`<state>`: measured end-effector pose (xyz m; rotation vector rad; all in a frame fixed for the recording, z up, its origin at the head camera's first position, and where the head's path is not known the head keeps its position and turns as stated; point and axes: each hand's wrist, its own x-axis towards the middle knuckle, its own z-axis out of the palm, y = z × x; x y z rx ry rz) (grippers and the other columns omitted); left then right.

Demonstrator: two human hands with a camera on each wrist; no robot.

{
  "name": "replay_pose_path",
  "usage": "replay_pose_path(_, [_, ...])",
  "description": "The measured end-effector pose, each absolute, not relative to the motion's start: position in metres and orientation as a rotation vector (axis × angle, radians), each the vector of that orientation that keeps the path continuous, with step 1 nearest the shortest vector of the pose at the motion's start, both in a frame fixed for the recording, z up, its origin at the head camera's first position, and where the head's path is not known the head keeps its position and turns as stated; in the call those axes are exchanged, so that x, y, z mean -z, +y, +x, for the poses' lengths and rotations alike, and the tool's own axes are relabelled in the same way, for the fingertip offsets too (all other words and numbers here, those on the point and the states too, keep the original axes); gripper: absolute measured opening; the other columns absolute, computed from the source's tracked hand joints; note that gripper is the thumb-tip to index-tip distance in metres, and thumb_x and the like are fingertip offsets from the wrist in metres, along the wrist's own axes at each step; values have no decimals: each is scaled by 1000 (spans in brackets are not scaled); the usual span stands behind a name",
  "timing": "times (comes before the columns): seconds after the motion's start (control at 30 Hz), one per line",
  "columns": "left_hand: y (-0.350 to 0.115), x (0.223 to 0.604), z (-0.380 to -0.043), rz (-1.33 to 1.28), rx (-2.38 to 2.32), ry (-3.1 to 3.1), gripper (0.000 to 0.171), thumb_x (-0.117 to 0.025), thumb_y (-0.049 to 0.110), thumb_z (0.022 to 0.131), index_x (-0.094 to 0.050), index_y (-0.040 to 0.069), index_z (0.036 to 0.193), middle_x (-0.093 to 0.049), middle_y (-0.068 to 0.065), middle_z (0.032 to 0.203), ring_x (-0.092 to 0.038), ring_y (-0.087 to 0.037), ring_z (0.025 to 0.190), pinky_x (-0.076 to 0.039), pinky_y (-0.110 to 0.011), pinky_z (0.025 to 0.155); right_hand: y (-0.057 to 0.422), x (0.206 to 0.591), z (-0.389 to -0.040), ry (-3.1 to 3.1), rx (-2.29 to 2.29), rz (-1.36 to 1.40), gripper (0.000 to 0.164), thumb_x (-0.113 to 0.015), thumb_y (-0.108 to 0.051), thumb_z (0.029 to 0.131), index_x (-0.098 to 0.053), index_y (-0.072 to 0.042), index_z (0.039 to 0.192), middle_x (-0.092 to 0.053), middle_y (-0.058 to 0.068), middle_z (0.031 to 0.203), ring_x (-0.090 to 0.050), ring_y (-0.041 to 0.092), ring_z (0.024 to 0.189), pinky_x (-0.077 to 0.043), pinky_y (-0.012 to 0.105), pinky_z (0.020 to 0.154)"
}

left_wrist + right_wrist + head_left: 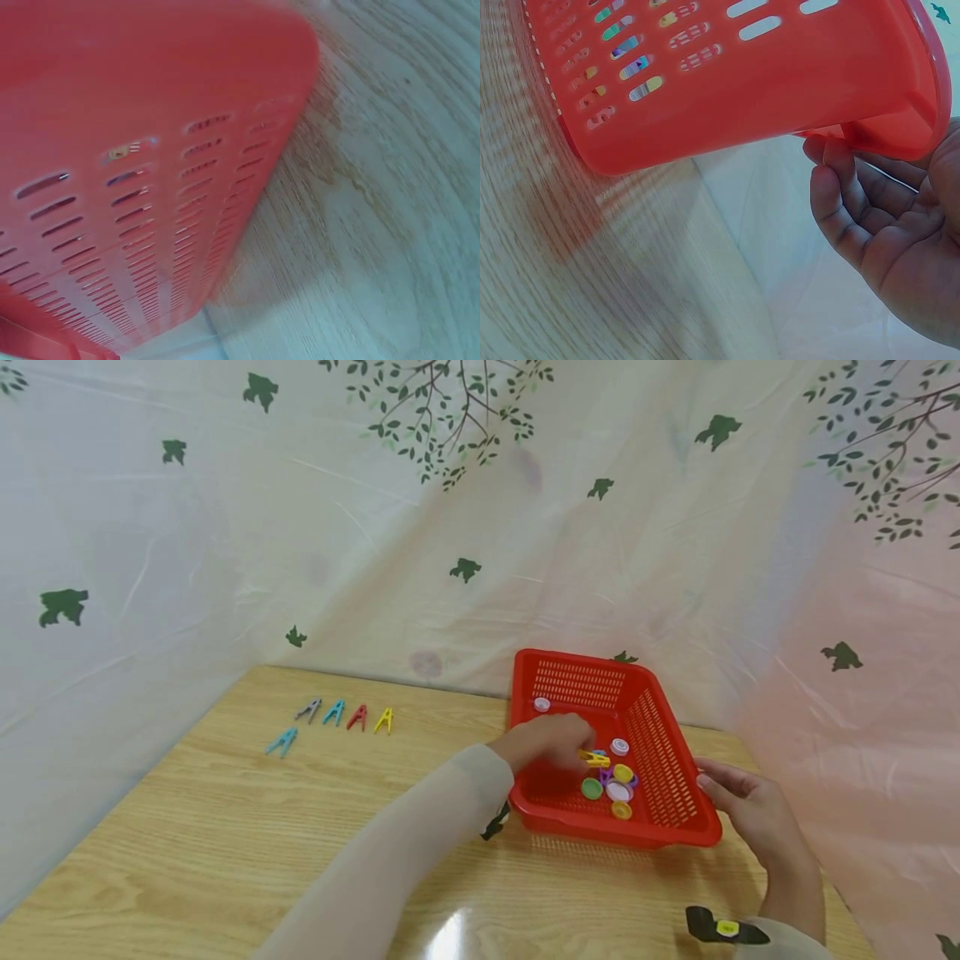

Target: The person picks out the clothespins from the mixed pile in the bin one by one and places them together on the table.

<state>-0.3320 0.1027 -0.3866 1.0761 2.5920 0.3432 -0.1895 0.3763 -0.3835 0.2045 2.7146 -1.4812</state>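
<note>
My left hand [561, 742] reaches down inside the red plastic basket [678, 727], slightly blurred, with its fingertips mostly hidden. Right beside its fingers is a yellow clothespin [596, 760]; whether they pinch it I cannot tell. In the left wrist view only the basket's slotted outer wall [150, 225] and the wood show. My right hand [757, 806] grips the basket's right rim, fingers curled under it in the right wrist view. Round caps lie in the basket: green [592, 788], white [618, 747] and yellow [621, 810], with purple pieces [606, 775] among them.
On the wooden table [225, 827] at the back left lie several clothespins: grey [308, 709], blue [334, 712], red [357, 717], yellow [384, 720] and another blue one [282, 742] nearer. A leaf-patterned curtain [360, 552] hangs behind the table and along its sides.
</note>
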Motion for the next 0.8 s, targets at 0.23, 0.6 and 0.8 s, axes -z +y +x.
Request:
replay_pose_path(0.23, [102,378,-330,1143,-325,2660,25,-77,39,89,-60,26,102,-62,10,93,-60,-7,80,-51,-18,69,376,383,-190,2733,1486,176,66,-60,-45,102,-47,-3,152,-60,15,142,-63,-5,97,-39,69,104])
replay_pose_path(0.6, [103,365,-327,1251,-316,2707,25,-74,43,92,-57,24,94,-62,7,84,-58,-7,73,-47,-17,63,378,385,-189,2722,1465,206,68,-60,-46,102,-46,-4,153,-54,21,147,-63,-4,98,-40,68,104])
replay_pose_path(0.8, [99,355,-324,1281,-295,2723,29,-72,46,93,-57,21,94,-59,4,83,-55,-9,74,-44,-20,60,378,385,-190,2721,1454,214,67,-60,-46,102,-46,-6,154,-52,21,149,-62,-4,99,-40,68,104])
